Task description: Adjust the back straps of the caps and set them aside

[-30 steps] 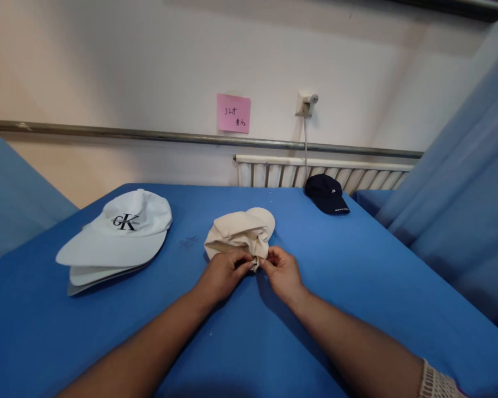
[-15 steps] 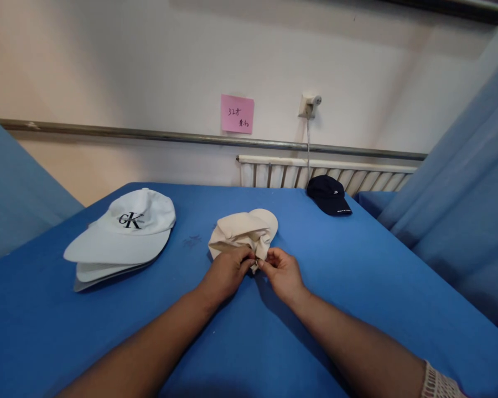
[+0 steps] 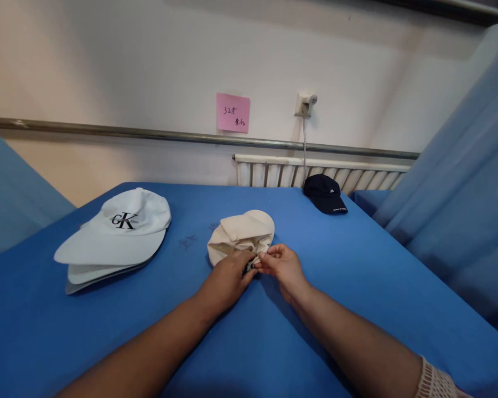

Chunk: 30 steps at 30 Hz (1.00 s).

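A crumpled beige cap (image 3: 244, 229) lies in the middle of the blue-covered table (image 3: 240, 331), its brim pointing away to the far right. My left hand (image 3: 231, 278) is closed on the cap's near edge, fingers bent over the fabric. Just right of it, my right hand (image 3: 283, 269) pinches the same edge between thumb and fingers. The two sets of fingertips nearly meet. What exactly lies between them, a strap or a fold, is too small to make out.
Several pale caps are stacked at the left, the top one a white cap (image 3: 126, 221) with black letters. A navy cap (image 3: 326, 193) sits at the far right edge. Behind are a radiator (image 3: 269, 172), a plugged socket (image 3: 305, 105) and a pink note (image 3: 233, 113). Blue curtains (image 3: 460, 193) hang on both sides.
The beige cap's fabric has shifted, now showing the button on its crown. My left fingers have moved slightly along the edge. The whole view has drifted a little.
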Motion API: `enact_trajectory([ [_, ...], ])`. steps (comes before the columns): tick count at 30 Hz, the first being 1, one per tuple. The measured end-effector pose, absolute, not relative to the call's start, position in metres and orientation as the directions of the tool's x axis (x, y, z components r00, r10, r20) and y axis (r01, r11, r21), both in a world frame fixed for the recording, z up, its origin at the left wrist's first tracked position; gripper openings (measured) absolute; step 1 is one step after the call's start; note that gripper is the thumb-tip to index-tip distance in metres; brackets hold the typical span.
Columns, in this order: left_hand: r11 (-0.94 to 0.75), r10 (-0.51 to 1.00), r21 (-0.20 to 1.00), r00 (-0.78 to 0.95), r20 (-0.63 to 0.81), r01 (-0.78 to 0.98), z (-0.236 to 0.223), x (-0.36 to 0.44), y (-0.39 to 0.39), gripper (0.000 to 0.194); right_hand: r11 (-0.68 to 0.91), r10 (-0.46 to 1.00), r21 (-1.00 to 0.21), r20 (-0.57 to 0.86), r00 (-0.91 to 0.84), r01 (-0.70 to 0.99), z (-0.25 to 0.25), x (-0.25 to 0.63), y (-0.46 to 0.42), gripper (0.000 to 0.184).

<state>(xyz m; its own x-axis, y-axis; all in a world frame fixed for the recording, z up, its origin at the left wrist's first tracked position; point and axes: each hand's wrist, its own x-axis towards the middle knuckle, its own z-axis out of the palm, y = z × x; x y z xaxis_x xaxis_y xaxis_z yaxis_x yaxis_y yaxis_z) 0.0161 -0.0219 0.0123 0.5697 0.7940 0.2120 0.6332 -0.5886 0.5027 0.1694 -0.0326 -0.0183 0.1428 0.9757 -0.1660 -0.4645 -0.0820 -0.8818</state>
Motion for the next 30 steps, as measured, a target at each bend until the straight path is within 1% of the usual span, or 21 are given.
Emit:
enact_trajectory([
  [4,-0.571,0.797,0.569,0.564,0.214,0.591,0.012,0.015,-0.016,0.020,-0.065,0.981,-0.899,-0.137,0.136,-0.433,-0.017,0.172,-0.031,0.047],
  [9,-0.510,0.810,0.668,0.563,0.162,0.542,0.014,0.012,-0.010,0.028,0.085,0.985,-0.951,0.035,0.172,-0.298,-0.028,0.172,-0.022,0.034],
  [12,-0.474,0.815,0.713,0.563,0.133,0.518,0.012,0.011,-0.005,0.032,0.155,0.976,-0.973,0.125,0.177,-0.171,-0.037,0.173,-0.020,0.021],
  [14,-0.437,0.824,0.745,0.556,0.108,0.503,0.012,0.010,-0.003,0.033,0.185,0.974,-0.982,0.177,0.143,-0.048,-0.040,0.174,-0.020,0.012],
  [16,-0.398,0.840,0.772,0.536,0.088,0.496,0.013,0.009,-0.001,0.033,0.248,0.962,-0.964,0.257,0.094,0.099,-0.039,0.176,-0.023,0.006],
  [18,-0.364,0.859,0.792,0.505,0.082,0.490,0.016,0.009,-0.001,0.032,0.342,0.931,-0.902,0.363,0.034,0.263,-0.034,0.178,-0.026,0.002],
  [21,-0.332,0.879,0.807,0.470,0.078,0.488,0.018,0.008,-0.002,0.032,0.447,0.878,-0.763,0.474,-0.066,0.468,-0.026,0.180,-0.031,0.007],
  [25,-0.344,0.873,0.809,0.479,0.090,0.476,0.014,0.010,-0.002,0.031,0.453,0.863,-0.616,0.485,-0.143,0.644,-0.020,0.180,-0.035,0.008],
  [30,-0.359,0.888,0.793,0.441,0.128,0.493,0.010,0.013,-0.004,0.029,0.373,0.881,-0.443,0.446,-0.161,0.815,-0.019,0.174,-0.040,0.011],
])
